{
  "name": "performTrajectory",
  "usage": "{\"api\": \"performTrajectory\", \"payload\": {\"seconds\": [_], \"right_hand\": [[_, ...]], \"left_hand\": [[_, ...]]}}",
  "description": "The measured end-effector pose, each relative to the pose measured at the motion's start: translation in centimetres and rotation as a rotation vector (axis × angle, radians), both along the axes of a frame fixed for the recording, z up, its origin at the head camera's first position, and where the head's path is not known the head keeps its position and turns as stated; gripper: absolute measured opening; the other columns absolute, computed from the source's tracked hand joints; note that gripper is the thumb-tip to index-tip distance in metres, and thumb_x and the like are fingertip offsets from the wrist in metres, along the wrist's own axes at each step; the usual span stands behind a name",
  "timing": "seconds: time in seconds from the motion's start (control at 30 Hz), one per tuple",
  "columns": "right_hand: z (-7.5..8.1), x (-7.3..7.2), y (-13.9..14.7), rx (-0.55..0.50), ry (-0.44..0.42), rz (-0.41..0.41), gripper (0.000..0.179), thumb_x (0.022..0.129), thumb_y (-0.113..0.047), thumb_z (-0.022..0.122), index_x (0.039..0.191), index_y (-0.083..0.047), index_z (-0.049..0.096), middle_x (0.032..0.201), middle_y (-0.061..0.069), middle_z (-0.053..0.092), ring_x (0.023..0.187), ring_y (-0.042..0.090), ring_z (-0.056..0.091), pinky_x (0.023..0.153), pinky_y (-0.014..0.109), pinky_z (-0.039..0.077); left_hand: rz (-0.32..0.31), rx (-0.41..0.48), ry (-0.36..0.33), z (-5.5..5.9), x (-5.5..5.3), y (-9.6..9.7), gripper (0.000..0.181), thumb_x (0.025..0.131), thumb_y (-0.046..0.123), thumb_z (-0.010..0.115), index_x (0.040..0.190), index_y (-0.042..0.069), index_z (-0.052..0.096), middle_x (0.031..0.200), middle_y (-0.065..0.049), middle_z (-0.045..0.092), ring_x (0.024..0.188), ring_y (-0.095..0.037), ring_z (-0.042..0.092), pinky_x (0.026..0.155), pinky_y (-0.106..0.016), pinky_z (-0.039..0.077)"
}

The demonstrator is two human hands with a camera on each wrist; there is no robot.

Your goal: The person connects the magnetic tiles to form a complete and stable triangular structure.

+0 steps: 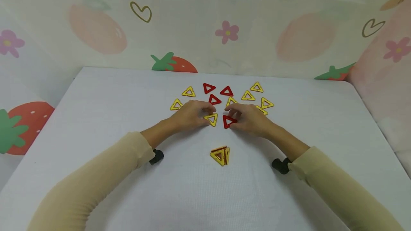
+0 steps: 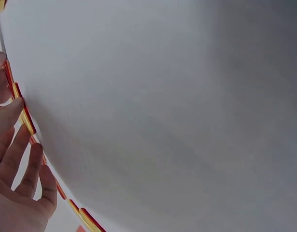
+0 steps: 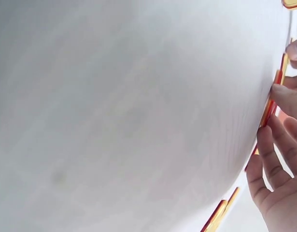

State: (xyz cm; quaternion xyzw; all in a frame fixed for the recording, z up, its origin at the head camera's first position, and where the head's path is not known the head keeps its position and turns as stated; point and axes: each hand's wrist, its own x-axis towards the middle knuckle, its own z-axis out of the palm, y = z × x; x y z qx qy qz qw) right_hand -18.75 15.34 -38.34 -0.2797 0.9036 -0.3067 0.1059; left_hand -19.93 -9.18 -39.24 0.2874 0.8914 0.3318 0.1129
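Observation:
My left hand pinches a yellow triangular frame tile between thumb and fingers, just above or on the white table. Opposite it, my right hand grips a red triangular tile. A narrow gap separates the two tiles in the head view. Nearer to me lies a small built piece of yellow and red triangles, some of them tilted up. In the left wrist view the left hand shows at the left edge, thumb on its tile. The right wrist view has the right hand at its right edge.
Behind the hands, loose red tiles and several yellow tiles lie spread on the white table. One yellow tile is partly hidden by the right hand. A printed cloth hangs beyond the table's far edge.

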Motion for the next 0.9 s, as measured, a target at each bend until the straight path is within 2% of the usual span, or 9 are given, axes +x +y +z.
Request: {"api": "performTrajectory", "payload": {"seconds": [0.37,0.6,0.9], "right_hand": [[0.03,-0.03,-0.66,0.011,0.015,0.015,0.048,0.084,-0.009,0.08,0.128,-0.007,0.062,0.108,0.005,0.07,0.094,0.019,0.063,0.085,0.037,0.053],[-0.14,-0.16,-0.76,0.007,0.019,0.026,0.048,0.083,-0.009,0.081,0.128,-0.007,0.061,0.108,0.004,0.07,0.093,0.018,0.064,0.084,0.036,0.052],[-0.23,-0.21,-0.96,-0.001,0.006,0.031,0.048,0.083,-0.008,0.08,0.128,-0.005,0.062,0.109,0.006,0.07,0.094,0.019,0.064,0.084,0.035,0.054]], "left_hand": [[0.002,-0.013,-0.022,0.19,0.13,0.38,0.04,0.087,0.011,0.078,0.125,0.008,0.066,0.118,-0.003,0.069,0.112,-0.016,0.061,0.104,-0.033,0.043],[-0.003,-0.018,-0.009,0.05,0.12,0.37,0.038,0.087,0.01,0.077,0.123,0.008,0.066,0.115,-0.002,0.07,0.109,-0.016,0.061,0.103,-0.032,0.045],[-0.01,0.001,-0.024,-0.02,0.1,0.53,0.037,0.087,0.006,0.076,0.122,0.007,0.066,0.111,-0.003,0.07,0.102,-0.016,0.063,0.093,-0.031,0.05]]}}
